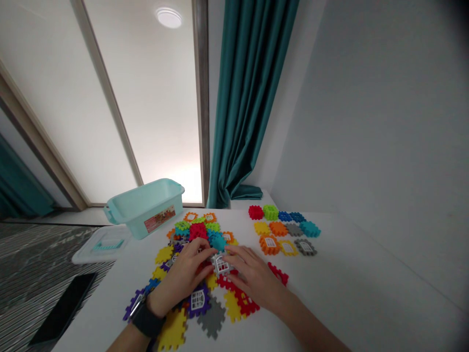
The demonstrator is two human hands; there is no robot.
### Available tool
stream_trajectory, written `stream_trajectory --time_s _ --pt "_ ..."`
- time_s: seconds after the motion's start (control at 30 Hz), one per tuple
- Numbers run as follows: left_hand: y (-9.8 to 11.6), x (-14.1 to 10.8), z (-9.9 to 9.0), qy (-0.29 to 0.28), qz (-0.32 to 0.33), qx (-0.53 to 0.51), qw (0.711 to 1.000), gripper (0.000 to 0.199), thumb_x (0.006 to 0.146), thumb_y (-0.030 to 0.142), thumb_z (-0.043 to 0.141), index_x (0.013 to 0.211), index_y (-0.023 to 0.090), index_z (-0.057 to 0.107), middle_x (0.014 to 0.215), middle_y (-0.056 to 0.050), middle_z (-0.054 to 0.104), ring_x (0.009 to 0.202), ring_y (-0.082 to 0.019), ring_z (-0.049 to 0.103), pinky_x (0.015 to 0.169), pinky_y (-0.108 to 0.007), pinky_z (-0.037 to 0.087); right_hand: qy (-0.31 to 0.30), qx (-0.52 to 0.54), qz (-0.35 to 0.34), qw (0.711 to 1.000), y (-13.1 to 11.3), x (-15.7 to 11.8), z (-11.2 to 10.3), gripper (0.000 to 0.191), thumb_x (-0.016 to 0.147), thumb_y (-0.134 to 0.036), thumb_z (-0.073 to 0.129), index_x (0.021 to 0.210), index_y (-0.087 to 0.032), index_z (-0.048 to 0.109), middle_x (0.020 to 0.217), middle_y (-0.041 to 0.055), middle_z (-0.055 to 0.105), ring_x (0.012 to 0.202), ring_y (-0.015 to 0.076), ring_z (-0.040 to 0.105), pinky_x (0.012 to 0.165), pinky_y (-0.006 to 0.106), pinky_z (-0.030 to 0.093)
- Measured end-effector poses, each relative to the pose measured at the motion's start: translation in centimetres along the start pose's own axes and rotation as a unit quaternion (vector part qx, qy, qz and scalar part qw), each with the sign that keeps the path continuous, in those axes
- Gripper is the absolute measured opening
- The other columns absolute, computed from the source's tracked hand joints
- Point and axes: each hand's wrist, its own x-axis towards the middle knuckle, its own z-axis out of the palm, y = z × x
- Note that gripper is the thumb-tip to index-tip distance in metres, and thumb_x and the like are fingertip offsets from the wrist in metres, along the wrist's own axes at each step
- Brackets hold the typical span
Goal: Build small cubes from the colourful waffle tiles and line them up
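The left hand [179, 274] and right hand [252, 276] meet over a white plastic window piece [221, 264], their fingertips seeming to pinch it from either side. It sits just above a heap of interlocking plastic tiles [198, 232] on the desk [340, 293]. A light, even pressure at its edges keeps the piece square and its small frame unbent

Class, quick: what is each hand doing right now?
Left hand: curled against the white window tile; hold unclear.
Right hand: half open, touching the tile; hold unclear.
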Motion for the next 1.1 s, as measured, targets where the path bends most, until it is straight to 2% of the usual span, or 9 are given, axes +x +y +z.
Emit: stream_trajectory --time_s 0.17,0.4,0.53,0.67,0.83,0.97,1.1 --pt "0.5 0.0 -0.5 0.015 0.001 0.02 1.0 0.036 0.093 0.015 0.058 0.128 0.025 0.06 0.122 -0.01 0.058 0.112 -0.027 0.059 0.098 -0.045 0.052 0.029 -0.005 0.013 0.999 0.0 -0.1 0.3 0.046 0.084 -0.01 0.071 0.126 -0.024 0.061 0.13 0.0109 0.064 0.116 0.029 0.063 0.099 0.049 0.056" --pt "0.4 -0.1 -0.6 0.034 0.01 0.041 0.999 0.054 0.076 0.029 0.083 0.125 0.024 0.061 0.124 -0.01 0.06 0.112 -0.031 0.059 0.097 -0.048 0.052 0.074 0.008 0.025 0.997 -0.3 -0.2 0.7 0.043 0.085 -0.011 0.071 0.124 -0.026 0.062 0.13 0.0101 0.063 0.117 0.0276 0.063 0.1 0.048 0.056" --pt "0.3 -0.2 -0.4 0.048 0.019 0.043 0.998 0.05 0.08 0.024 0.079 0.126 0.024 0.059 0.123 -0.011 0.059 0.112 -0.03 0.059 0.098 -0.049 0.052 0.1 -0.002 0.015 0.995 -0.5 -0.2 0.7 0.037 0.088 -0.015 0.067 0.124 -0.025 0.063 0.13 0.011 0.064 0.117 0.027 0.063 0.099 0.047 0.057" --pt "0.1 -0.3 -0.6 0.066 0.018 0.028 0.997 0.047 0.085 0.024 0.074 0.129 0.024 0.058 0.125 -0.011 0.058 0.114 -0.029 0.058 0.099 -0.048 0.051 0.125 -0.018 -0.032 0.991 0.0 0.0 0.1 0.03 0.096 -0.016 0.057 0.125 -0.023 0.062 0.126 0.011 0.067 0.114 0.0249 0.065 0.096 0.044 0.058" --pt "0.2 -0.2 -0.8 0.061 -0.006 -0.039 0.997 0.045 0.086 0.023 0.071 0.129 0.026 0.058 0.127 -0.01 0.056 0.117 -0.028 0.058 0.103 -0.045 0.05 0.149 -0.045 -0.078 0.985 0.3 0.2 -0.4 0.022 0.1 -0.015 0.053 0.117 -0.022 0.065 0.118 0.0097 0.071 0.105 0.0228 0.066 0.091 0.042 0.058" --pt "0.9 0.0 -0.8 0.032 -0.028 -0.12 0.992 0.04 0.086 0.022 0.07 0.125 0.025 0.059 0.125 -0.009 0.056 0.116 -0.025 0.058 0.104 -0.042 0.049 0.159 -0.05 -0.113 0.979 -0.1 0.5 -0.7 0.02 0.1 -0.015 0.056 0.116 -0.021 0.067 0.123 0.0099 0.071 0.114 0.0228 0.064 0.095 0.042 0.055" --pt "1.4 0.3 -1.1 0.013 -0.047 -0.18 0.982 0.028 0.089 0.026 0.068 0.116 0.023 0.063 0.119 -0.008 0.059 0.111 -0.024 0.059 0.102 -0.041 0.049 0.165 0.003 -0.125 0.978 -0.4 0.6 -0.7 0.023 0.102 -0.015 0.052 0.118 -0.021 0.068 0.115 0.0076 0.075 0.113 0.0215 0.065 0.1 0.043 0.053"
